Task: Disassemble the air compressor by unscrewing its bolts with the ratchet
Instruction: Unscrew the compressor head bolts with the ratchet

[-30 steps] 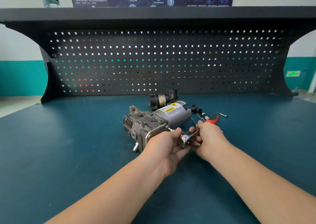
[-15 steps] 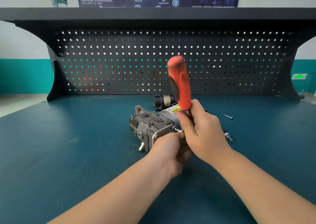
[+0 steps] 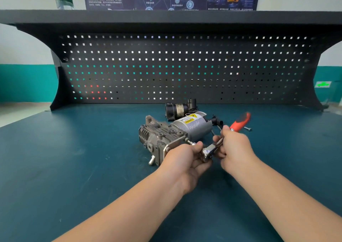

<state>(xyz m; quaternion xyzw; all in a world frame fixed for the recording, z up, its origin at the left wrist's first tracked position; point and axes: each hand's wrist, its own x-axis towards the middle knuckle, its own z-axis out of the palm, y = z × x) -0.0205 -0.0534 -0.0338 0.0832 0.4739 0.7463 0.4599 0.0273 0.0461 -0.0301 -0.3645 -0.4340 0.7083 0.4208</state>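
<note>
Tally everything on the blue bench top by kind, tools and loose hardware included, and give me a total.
Grey metal air compressor: 1
Black cylindrical part behind it: 1
Orange-handled chrome ratchet, gripped by the right hand, its head by the left hand: 1
Loose silver bolt: 1
Total: 4

Air compressor [image 3: 166, 136] — dull cast metal; ratchet [image 3: 209, 151] head — glossy chrome

Bench [image 3: 74, 167] open left of compressor [image 3: 166, 136]; black part [image 3: 177, 109], loose bolt [image 3: 247, 128] behind.
</note>
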